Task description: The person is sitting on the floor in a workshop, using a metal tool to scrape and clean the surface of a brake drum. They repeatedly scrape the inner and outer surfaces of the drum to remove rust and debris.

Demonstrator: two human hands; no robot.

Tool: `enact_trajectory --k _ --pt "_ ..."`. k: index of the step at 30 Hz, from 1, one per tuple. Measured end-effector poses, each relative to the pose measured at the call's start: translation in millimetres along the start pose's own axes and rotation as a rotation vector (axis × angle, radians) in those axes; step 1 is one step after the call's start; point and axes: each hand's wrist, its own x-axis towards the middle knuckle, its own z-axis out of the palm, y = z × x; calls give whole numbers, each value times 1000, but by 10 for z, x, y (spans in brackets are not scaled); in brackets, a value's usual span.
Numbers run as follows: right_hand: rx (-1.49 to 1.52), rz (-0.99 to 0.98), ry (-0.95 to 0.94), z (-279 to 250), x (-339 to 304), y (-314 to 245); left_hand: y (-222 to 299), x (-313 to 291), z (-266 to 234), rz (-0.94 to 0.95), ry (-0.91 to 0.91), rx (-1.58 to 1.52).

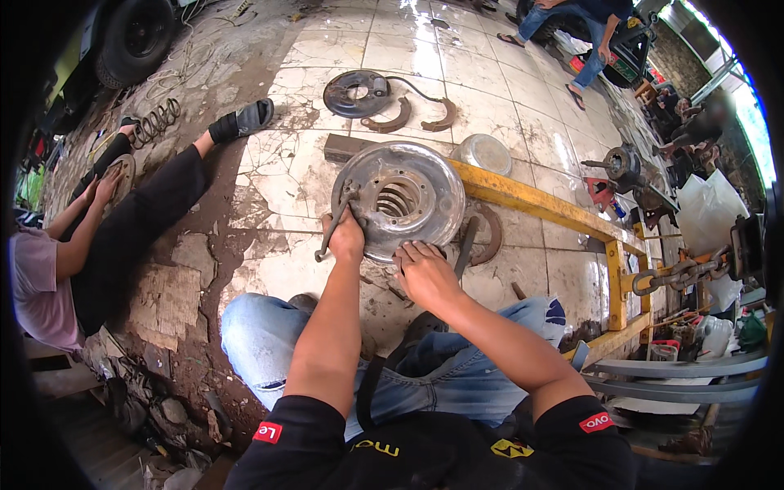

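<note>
In front of me lies a round, worn metal brake backing plate (437, 175) with a large center hole. Through that hole the turns of a coil spring (394, 201) show beneath it. At the plate's left edge, my left hand (346, 238) is closed around a dark metal rod-like tool (331, 233), whose knobbed upper end rests over the plate. My right hand (426, 273) lies on the near rim, fingers stretched out and holding nothing. Just right of it are a dark bar (467, 247) and a curved brake shoe (492, 235) on the tiles.
Beyond the plate lie another backing plate (357, 94), two brake shoes (390, 117) and a round metal drum (482, 153). A yellow steel frame (547, 208) with a chain (682, 273) stretches right. Someone in black trousers (155, 208) sits at left; another person (572, 24) sits far right.
</note>
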Motion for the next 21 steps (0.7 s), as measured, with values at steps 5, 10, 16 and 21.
enact_trajectory --k 5,10,16,21 --pt "-42 49 -79 -27 99 -40 24 -65 49 -4 36 -16" --pt "-42 -8 0 -23 -79 -37 8 -116 25 -32 52 -13" --pt "-118 16 -90 -33 69 -50 18 -192 6 -56 55 -37" --pt "-200 -11 -10 105 24 18 -18 -192 15 -42 69 -3"
